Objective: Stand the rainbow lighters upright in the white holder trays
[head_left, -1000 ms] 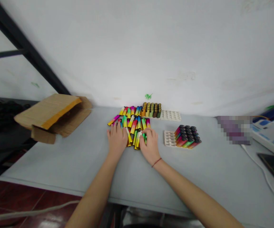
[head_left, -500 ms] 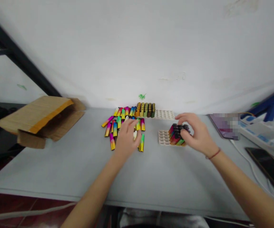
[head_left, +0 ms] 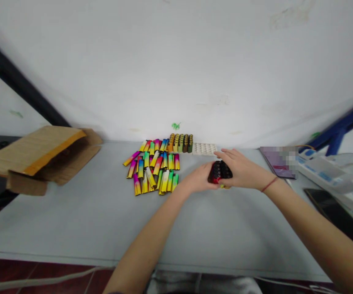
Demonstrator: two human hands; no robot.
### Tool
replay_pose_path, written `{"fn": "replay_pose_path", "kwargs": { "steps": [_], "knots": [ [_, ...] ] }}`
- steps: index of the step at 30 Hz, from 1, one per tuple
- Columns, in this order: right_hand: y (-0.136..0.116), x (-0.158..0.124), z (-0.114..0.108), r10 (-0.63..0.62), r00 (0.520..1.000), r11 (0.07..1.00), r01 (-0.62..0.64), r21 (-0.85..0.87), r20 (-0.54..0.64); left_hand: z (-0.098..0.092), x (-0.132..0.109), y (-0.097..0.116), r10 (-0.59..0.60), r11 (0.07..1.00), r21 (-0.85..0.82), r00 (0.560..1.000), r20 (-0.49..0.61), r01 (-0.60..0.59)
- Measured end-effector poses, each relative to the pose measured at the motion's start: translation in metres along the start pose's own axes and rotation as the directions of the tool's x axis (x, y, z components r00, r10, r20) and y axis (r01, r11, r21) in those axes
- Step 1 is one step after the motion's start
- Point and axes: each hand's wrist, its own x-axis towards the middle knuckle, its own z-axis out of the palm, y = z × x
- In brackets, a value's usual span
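My left hand point(head_left: 201, 178) and my right hand point(head_left: 239, 169) press in from both sides on a cluster of black-topped coloured tubes point(head_left: 220, 170). Fingers of both hands are wrapped round the cluster, and the white tray beneath it is hidden by them. To the left, many shiny multicoloured tubes point(head_left: 157, 165) lie in loose rows on the grey table point(head_left: 103, 220). Behind them stands a block of upright tubes with gold-rimmed tops point(head_left: 180, 143), and a white tray with round hollows point(head_left: 205, 149) adjoins it on the right.
An open cardboard box point(head_left: 41, 149) lies at the left. At the right are a purple tablet-like device point(head_left: 274, 161), a black phone point(head_left: 336, 216) and white power strips point(head_left: 326, 171) with cables. A white wall point(head_left: 164, 73) rises behind the table.
My left hand has moved right from the loose tubes to the black-topped cluster and closed on it. My right hand has closed in on the cluster. The view has shifted slightly.
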Motion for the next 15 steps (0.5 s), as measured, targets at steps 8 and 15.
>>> {"fn": "replay_pose_path", "kwargs": {
  "steps": [8, 15],
  "knots": [
    [-0.007, 0.01, -0.004, -0.027, 0.999, 0.998, 0.024, 0.054, 0.047, 0.011, -0.003, 0.003, 0.054, 0.998, 0.026, 0.996, -0.077, -0.052],
    [-0.015, 0.011, -0.003, -0.002, 0.998, 0.995, -0.004, 0.102, 0.056, 0.011, -0.006, 0.007, -0.018, 0.997, 0.074, 0.997, -0.071, 0.023]
  ]
}}
